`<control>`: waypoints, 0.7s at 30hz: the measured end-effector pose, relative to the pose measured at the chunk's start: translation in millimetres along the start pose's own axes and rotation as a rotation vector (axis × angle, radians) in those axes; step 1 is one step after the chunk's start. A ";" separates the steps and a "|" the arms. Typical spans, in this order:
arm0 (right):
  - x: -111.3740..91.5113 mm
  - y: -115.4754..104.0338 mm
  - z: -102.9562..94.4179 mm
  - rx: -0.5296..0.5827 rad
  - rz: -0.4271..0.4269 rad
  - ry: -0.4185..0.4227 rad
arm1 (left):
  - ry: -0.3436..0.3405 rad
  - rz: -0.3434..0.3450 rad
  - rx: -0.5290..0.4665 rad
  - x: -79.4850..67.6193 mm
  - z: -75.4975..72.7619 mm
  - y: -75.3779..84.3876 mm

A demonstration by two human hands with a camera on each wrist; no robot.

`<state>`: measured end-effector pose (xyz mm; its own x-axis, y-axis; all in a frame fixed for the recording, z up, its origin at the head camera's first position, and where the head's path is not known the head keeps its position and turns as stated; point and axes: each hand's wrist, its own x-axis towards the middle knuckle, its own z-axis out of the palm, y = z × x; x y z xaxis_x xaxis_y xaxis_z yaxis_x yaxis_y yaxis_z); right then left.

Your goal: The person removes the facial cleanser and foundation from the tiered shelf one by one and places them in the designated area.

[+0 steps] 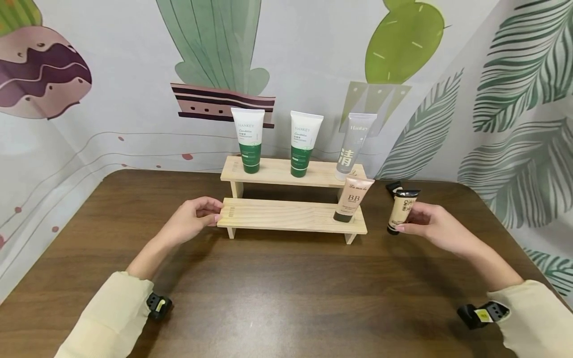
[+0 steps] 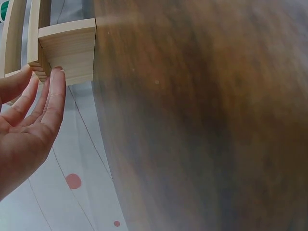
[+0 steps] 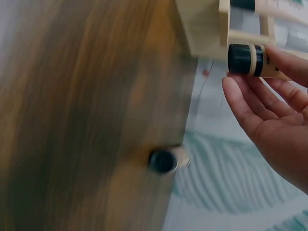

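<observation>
A two-step wooden display rack [image 1: 277, 215] stands near the back of the table. My left hand [image 1: 192, 219] is at the left end of its lower step, thumb and fingers pinching the board [image 2: 32, 43]. To the right of the rack, my right hand [image 1: 431, 223] holds a small tan tube [image 1: 403, 211] with a black cap, raised off the table with the cap down. On the lower step's right end a pink BB cream tube [image 1: 352, 199] leans slightly. Two green-and-white tubes [image 1: 249, 141] [image 1: 305, 144] and a grey tube [image 1: 354, 146] stand on the upper step.
Another black-capped tube [image 3: 168, 160] is on the table behind the held one, partly hidden in the head view. The brown wooden table [image 1: 277, 298] ends against a cactus-patterned cloth [image 1: 309, 59]. A small black camera [image 1: 158, 306] sits on each wrist.
</observation>
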<state>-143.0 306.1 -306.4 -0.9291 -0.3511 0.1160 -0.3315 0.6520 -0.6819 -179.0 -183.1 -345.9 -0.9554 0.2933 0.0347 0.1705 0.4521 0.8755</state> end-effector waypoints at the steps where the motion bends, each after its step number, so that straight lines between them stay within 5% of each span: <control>1: -0.6 4.2 -2.5 -0.010 0.005 0.009 | 0.001 0.000 0.001 -0.1 -0.1 0.0; 11: -8.2 45.9 -19.1 -0.014 0.042 0.098 | 0.001 -0.005 0.001 -0.5 0.0 0.4; 21: -14.5 77.6 -32.4 -0.029 0.178 0.145 | -0.001 -0.020 0.000 -1.1 -0.1 2.3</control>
<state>-160.6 383.5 -337.6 -0.9865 -0.1300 0.0997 -0.1630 0.7151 -0.6797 -177.6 -182.4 -343.8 -0.9584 0.2849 0.0165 0.1511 0.4578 0.8761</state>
